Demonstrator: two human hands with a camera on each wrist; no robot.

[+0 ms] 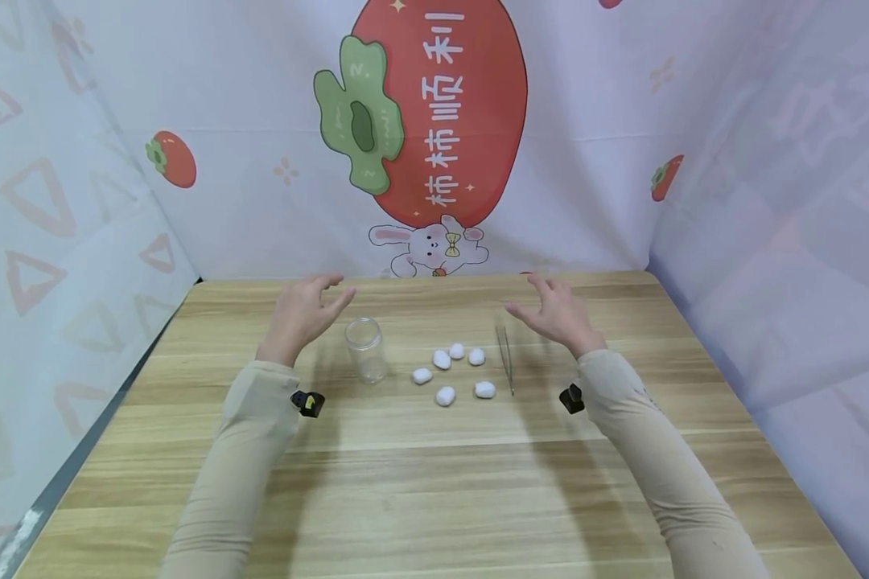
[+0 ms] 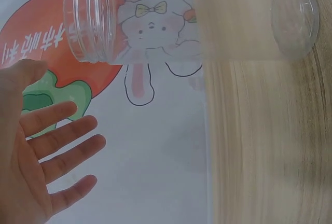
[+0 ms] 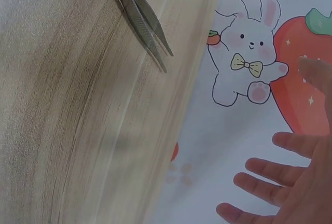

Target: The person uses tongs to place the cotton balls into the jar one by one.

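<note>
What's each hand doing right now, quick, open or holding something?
Left hand: open, holding nothing, beside the clear jar.
Right hand: open, holding nothing, near the tweezers.

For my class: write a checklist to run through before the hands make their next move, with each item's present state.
1. Left hand empty: ok.
2. Right hand empty: ok.
3. Jar upright, without a lid: ok.
4. All six white balls outside the jar, on the table: ok.
5. Tweezers in hand: not ok, they lie on the table.
6. Balls dry: cannot tell.
</note>
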